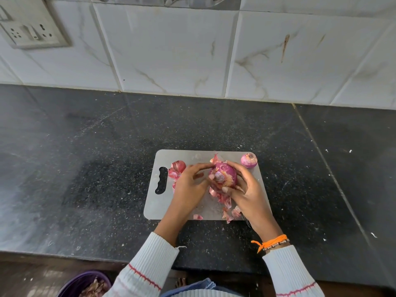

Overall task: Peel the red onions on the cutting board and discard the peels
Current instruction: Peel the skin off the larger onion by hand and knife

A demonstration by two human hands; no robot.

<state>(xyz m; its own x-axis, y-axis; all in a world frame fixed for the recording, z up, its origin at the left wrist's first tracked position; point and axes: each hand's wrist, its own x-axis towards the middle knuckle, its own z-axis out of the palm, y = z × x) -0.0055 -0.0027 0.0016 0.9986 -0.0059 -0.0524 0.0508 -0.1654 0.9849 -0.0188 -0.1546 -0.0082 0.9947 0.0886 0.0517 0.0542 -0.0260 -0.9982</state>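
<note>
Right grip: the right hand (246, 190) curls round the partly peeled red onion (224, 175), fingers over its far side, thumb on its near side.
Left grip: the left hand (189, 185) touches the same onion from the left, fingertips at its top and beside its cut end; whether it pinches a peel there is unclear.
Held onion: lifted just above the middle of the grey rectangular metal cutting board (201, 209), cut end facing the camera, loose skin hanging under it.
Second onion: a smaller peeled red onion (248, 160) sits on the board's far right corner.
Peels: pink papery peels (177, 169) lie on the board left of the hands, near its handle slot; more peel scraps (232, 213) lie at the board's near edge.
Table: the board rests on a black speckled stone table (85, 168).
Bin: a purple round tub (83, 284) holding peels stands on the floor, below the board's near left.
Wrist: an orange thread band (272, 243) circles the right wrist.
</note>
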